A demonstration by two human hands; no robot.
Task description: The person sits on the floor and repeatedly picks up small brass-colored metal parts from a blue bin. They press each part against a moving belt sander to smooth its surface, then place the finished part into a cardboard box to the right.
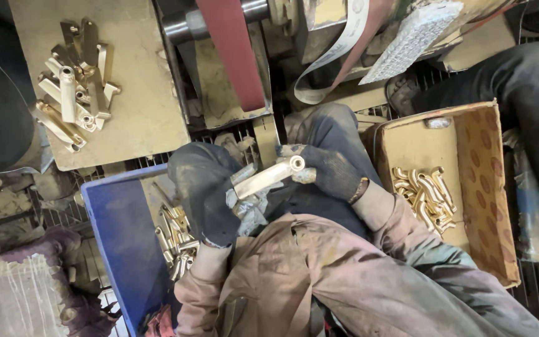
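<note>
Brass tube (269, 176) clasped between left fingers (204, 187) and right fingers (329, 168).

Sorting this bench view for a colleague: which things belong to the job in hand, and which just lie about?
In hand: brass tube, held by gloved left hand and right hand.

Lying about: brass pile on board; blue crate; cardboard box; sanding belt.

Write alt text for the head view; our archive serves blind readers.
Two gloved hands, left hand and right hand, hold a brass tube above the person's lap. More brass pieces lie in a blue bin, a cardboard box and on a board beside a sanding belt.
</note>
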